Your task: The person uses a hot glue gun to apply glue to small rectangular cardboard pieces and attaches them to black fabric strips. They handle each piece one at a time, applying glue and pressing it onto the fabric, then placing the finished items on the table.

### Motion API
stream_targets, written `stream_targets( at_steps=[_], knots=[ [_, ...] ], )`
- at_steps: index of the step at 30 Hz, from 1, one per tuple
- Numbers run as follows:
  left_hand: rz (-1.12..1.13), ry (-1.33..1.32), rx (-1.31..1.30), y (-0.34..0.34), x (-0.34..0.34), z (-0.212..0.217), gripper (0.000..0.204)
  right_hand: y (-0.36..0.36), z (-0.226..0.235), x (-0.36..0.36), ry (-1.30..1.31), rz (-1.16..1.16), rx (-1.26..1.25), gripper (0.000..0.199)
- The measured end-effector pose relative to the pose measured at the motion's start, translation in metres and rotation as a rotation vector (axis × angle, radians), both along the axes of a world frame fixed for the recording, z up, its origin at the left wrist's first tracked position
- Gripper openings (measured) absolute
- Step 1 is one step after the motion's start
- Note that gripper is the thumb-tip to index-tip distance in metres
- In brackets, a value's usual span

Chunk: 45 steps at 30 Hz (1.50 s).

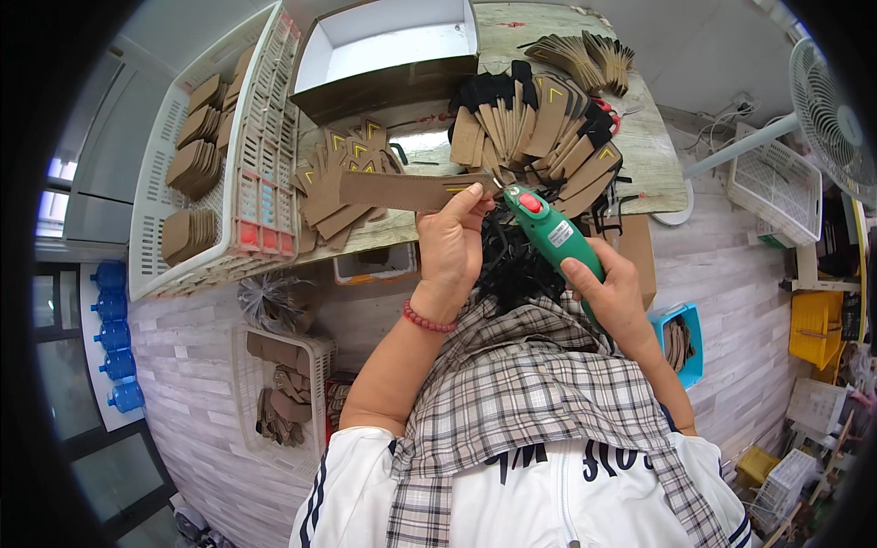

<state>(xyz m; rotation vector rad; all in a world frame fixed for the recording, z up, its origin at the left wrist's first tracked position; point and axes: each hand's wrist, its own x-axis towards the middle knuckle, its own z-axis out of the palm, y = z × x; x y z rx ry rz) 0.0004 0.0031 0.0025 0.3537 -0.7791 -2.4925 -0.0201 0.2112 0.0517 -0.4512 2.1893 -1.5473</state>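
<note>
The counter (658, 173), a worn wooden surface, carried an open cardboard box (388, 50) at its far edge and fanned stacks of brown card pieces (539, 119) across its right half, several with black ends or yellow arrow marks. A white plastic crate (196, 173) stood at the counter's left end, tilted, and held further stacks of brown card pieces. A second loose pile of arrow-marked card pieces (343, 173) lay between the crate and the hands. The left hand (449, 247) held a long brown card strip (411, 190) level above the near counter edge, the grip clamped on the strip's right end between thumb and fingers. The right hand (617, 297) was wrapped shut around the handle of a green glue gun (553, 233) with a red button, its nozzle touching the strip's right end just beside the left fingertips.
</note>
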Motion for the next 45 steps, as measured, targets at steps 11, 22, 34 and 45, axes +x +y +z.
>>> stream_targets(
  at_steps=[11,22,34,45],
  knots=[
    [-0.031,-0.066,0.186,0.010,0.002,-0.003,0.005,-0.002,-0.003,0.002,0.038,-0.010,-0.030,0.035],
    [0.009,-0.349,0.131,-0.077,-0.057,-0.044,0.023,0.008,-0.009,0.002,0.021,-0.082,-0.004,0.032],
    [0.212,-0.792,-1.083,-0.091,-0.121,-0.063,0.018,0.012,-0.021,-0.004,-0.045,-0.128,-0.044,0.030],
    [-0.207,-0.286,-0.093,-0.048,-0.015,-0.049,0.033,0.003,-0.021,-0.006,-0.042,-0.077,0.012,0.031]
  ],
)
